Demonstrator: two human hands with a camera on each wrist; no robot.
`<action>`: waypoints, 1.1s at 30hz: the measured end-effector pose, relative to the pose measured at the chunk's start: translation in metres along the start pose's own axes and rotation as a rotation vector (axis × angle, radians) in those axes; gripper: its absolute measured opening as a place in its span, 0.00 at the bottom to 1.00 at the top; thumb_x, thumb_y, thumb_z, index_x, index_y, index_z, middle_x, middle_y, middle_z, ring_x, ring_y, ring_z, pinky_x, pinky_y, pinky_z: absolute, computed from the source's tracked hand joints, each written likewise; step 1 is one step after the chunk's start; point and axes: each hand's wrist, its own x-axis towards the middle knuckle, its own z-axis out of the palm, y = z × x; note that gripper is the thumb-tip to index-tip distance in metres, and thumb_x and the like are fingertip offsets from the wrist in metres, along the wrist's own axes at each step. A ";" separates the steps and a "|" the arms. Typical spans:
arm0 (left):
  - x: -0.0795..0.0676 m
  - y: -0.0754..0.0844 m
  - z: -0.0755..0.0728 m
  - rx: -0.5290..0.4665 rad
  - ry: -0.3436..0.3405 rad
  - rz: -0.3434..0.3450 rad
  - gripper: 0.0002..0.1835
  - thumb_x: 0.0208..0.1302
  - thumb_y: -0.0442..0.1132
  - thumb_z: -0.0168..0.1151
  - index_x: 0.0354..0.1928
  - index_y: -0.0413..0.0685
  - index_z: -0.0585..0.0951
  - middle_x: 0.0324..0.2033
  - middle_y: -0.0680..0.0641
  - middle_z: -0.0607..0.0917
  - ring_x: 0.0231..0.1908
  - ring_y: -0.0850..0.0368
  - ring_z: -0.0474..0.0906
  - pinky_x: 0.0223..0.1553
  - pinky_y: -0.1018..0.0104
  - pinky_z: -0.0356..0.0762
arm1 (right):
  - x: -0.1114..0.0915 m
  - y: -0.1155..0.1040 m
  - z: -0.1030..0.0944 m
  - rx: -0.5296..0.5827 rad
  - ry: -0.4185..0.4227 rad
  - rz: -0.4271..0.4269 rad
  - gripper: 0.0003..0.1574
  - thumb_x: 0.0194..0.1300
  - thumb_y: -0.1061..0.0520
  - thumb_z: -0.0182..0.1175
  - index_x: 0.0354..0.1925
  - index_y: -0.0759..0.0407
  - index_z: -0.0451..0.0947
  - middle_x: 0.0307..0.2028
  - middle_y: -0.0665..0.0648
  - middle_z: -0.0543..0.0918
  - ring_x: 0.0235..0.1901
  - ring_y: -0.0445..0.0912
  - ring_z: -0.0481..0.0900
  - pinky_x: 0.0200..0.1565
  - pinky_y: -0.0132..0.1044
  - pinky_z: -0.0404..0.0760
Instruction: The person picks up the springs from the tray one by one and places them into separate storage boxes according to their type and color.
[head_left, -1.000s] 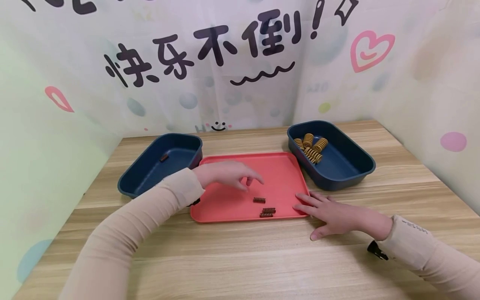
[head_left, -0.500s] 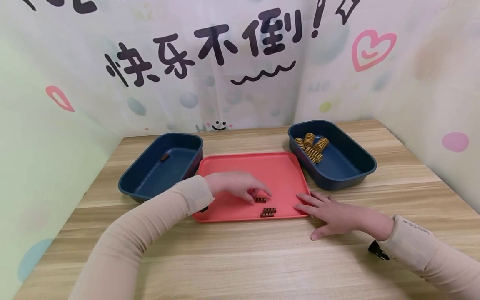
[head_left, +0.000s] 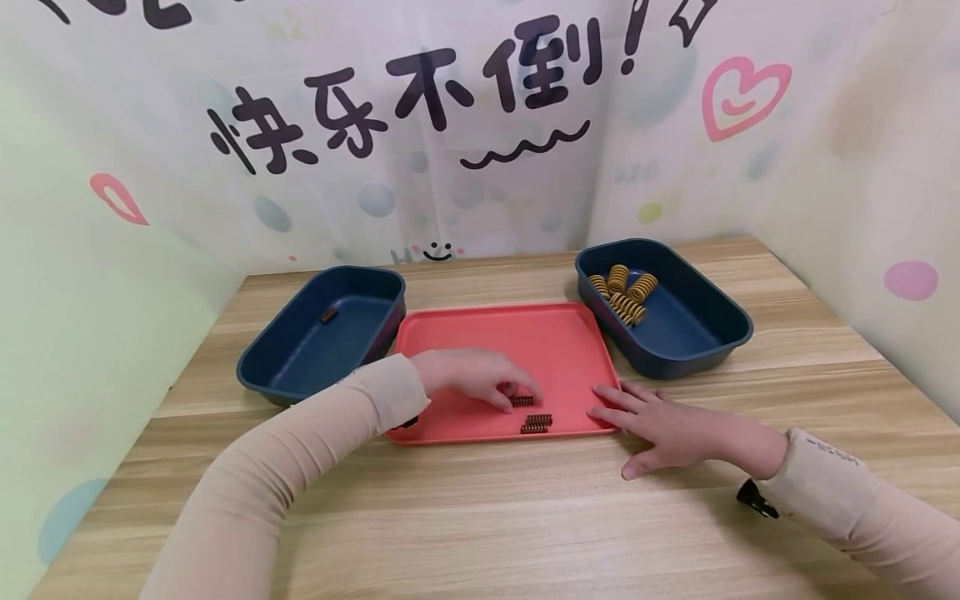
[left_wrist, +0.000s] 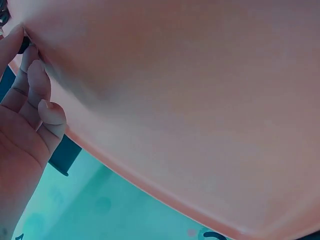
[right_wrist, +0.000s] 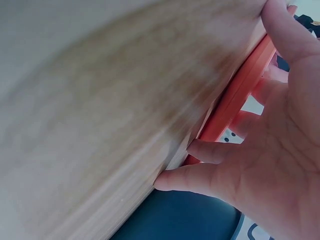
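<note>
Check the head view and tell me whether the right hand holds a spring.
No, the right hand rests with spread fingers at the edge of the red tray, holding nothing.

We see the left hand pinching a small dark piece at the pink tray. Beyond the rim we make out a blue bin and a spotted backdrop.

Room beyond the left hand
On its fingers' far side I could cross bare tray; two springs crowd their near side, the right hand blocks further right.
</note>
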 end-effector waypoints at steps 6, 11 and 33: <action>0.000 0.000 0.001 -0.021 -0.001 -0.035 0.21 0.59 0.43 0.62 0.56 0.58 0.75 0.31 0.57 0.75 0.35 0.64 0.70 0.41 0.75 0.69 | 0.000 -0.001 0.000 -0.002 -0.003 0.002 0.54 0.53 0.27 0.52 0.68 0.56 0.55 0.69 0.66 0.48 0.65 0.70 0.43 0.50 0.74 0.55; -0.003 -0.003 0.002 -0.032 0.011 -0.036 0.20 0.57 0.44 0.63 0.53 0.56 0.75 0.29 0.56 0.74 0.33 0.64 0.70 0.40 0.75 0.69 | 0.000 0.000 0.000 -0.008 -0.001 0.003 0.54 0.53 0.27 0.52 0.68 0.55 0.55 0.69 0.66 0.48 0.65 0.70 0.43 0.50 0.74 0.55; -0.020 -0.007 -0.001 -0.045 0.008 -0.096 0.15 0.56 0.43 0.65 0.45 0.54 0.75 0.27 0.57 0.74 0.32 0.63 0.71 0.38 0.74 0.70 | 0.000 0.000 0.000 -0.006 -0.001 0.000 0.55 0.53 0.27 0.52 0.68 0.56 0.55 0.69 0.66 0.48 0.65 0.70 0.44 0.51 0.74 0.55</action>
